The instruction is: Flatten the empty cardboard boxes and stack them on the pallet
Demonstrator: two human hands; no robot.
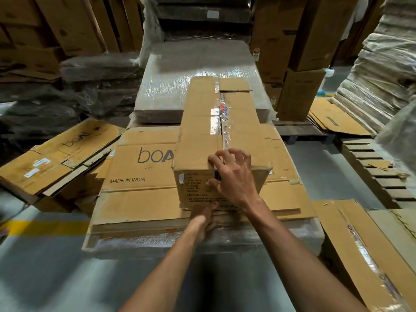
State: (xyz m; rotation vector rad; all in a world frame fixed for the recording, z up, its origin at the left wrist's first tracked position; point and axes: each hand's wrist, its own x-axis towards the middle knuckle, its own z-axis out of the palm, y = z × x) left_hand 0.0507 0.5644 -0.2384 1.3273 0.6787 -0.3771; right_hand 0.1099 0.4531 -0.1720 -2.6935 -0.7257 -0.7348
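Flat cartons (139, 199) bear box (202, 131); right hand (234, 179) (fingers (239, 154) spread) grips its top edge

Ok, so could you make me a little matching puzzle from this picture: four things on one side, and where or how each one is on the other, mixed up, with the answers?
Things
1. taped brown cardboard box
2. flattened brown cardboard sheet printed "MADE IN INDIA"
3. right hand
4. left hand

Places or states
A. low, at the box's bottom near edge
B. not yet flattened, standing on the stack
C. over the box's top near edge
D. lying flat under the box

Pairs: 1-B, 2-D, 3-C, 4-A
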